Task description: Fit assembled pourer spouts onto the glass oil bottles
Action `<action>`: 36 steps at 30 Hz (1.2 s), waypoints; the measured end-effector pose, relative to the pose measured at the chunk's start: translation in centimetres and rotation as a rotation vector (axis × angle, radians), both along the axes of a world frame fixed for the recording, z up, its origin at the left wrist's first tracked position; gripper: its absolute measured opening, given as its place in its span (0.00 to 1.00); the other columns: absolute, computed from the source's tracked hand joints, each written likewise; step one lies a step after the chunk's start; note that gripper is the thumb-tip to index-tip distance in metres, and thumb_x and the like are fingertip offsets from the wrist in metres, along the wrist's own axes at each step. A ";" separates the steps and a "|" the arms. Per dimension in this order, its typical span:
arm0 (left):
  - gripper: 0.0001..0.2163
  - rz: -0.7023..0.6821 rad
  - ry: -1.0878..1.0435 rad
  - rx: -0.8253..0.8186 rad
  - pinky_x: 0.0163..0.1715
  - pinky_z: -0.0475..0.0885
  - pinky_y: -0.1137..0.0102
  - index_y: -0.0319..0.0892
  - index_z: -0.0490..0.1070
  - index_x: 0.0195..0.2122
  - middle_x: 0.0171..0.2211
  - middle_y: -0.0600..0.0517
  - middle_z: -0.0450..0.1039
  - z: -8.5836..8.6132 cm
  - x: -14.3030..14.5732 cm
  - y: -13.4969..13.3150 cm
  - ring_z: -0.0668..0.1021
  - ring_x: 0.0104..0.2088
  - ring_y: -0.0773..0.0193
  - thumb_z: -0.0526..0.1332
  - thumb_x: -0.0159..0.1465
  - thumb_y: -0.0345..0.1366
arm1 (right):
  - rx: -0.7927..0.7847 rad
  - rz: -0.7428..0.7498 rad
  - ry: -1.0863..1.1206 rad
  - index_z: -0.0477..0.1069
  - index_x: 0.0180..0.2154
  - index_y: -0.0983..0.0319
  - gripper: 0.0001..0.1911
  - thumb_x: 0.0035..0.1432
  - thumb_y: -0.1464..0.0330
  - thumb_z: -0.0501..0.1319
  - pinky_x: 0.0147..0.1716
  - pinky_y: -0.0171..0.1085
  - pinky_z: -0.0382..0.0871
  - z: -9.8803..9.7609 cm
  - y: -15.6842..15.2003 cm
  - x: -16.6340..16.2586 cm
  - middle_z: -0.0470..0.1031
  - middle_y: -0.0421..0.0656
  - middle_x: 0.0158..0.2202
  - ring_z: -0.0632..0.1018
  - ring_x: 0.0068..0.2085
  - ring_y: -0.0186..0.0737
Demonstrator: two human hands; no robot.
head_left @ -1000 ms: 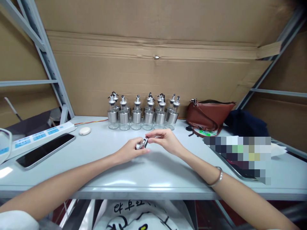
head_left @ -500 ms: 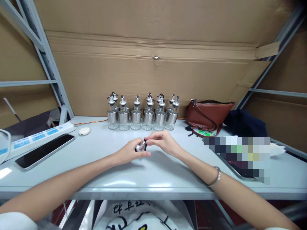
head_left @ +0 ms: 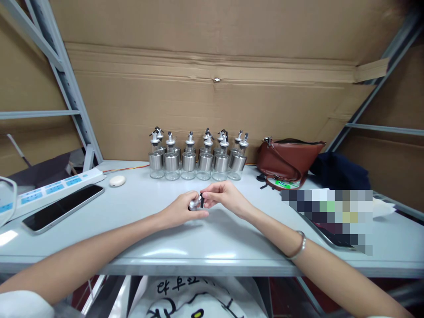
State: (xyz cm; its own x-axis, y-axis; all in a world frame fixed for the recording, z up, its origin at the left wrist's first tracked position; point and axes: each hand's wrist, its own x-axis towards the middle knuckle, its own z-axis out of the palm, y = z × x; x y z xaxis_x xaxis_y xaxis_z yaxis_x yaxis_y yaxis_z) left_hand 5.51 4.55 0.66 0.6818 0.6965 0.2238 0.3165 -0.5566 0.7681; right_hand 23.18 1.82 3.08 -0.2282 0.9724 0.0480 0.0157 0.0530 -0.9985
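A silver pour spout (head_left: 194, 204) with a black flap is held in front of me, over the middle of the table. My left hand (head_left: 179, 208) is closed round its silver body, the thumb stretched along the near side. With thumb and fingertips my right hand (head_left: 228, 198) pinches the black flap at the spout's right end. Part of the spout is hidden by my left fingers. Behind my hands stand several glass bottles (head_left: 188, 161) with steel sleeves, upright in rows, topped by similar spouts.
To the left lie a phone (head_left: 64, 207), a white power strip (head_left: 54, 188) and a round white object (head_left: 117, 181). A brown leather bag (head_left: 288, 159) and dark cloth (head_left: 341, 171) are at the right, behind a blurred-out area. Cardboard (head_left: 212, 106) walls the back.
Both hands stay almost in place, still on the spout. The right fingers have shifted slightly around the black flap, and the view has moved a little.
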 end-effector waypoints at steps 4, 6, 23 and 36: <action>0.14 0.021 0.004 -0.020 0.29 0.59 0.72 0.40 0.64 0.31 0.28 0.56 0.62 0.1 0.0 -0.1 0.64 0.29 0.67 0.62 0.55 0.46 | -0.009 0.019 -0.026 0.73 0.25 0.65 0.21 0.35 0.56 0.73 0.24 0.33 0.70 -0.4 0.1 -0.1 0.77 0.39 0.20 0.76 0.21 0.32; 0.15 0.014 0.002 -0.032 0.29 0.59 0.73 0.39 0.65 0.32 0.29 0.56 0.62 0.1 0.0 0.0 0.64 0.30 0.66 0.63 0.54 0.46 | 0.033 0.006 -0.050 0.71 0.25 0.65 0.20 0.37 0.56 0.72 0.21 0.31 0.67 -0.4 0.2 -0.2 0.76 0.38 0.19 0.74 0.20 0.31; 0.16 0.027 -0.029 -0.061 0.29 0.57 0.72 0.41 0.60 0.28 0.26 0.57 0.57 0.4 0.0 -0.2 0.61 0.28 0.67 0.56 0.59 0.50 | 0.049 -0.026 0.017 0.76 0.32 0.65 0.18 0.35 0.66 0.73 0.29 0.35 0.70 0.3 0.3 0.5 0.76 0.38 0.22 0.75 0.24 0.32; 0.13 0.045 -0.075 -0.098 0.28 0.57 0.73 0.42 0.58 0.28 0.26 0.58 0.56 0.3 0.0 -0.3 0.60 0.26 0.69 0.61 0.55 0.43 | 0.286 -0.062 -0.356 0.75 0.34 0.64 0.06 0.52 0.70 0.62 0.30 0.37 0.72 -0.6 1.0 1.1 0.76 0.42 0.28 0.76 0.29 0.36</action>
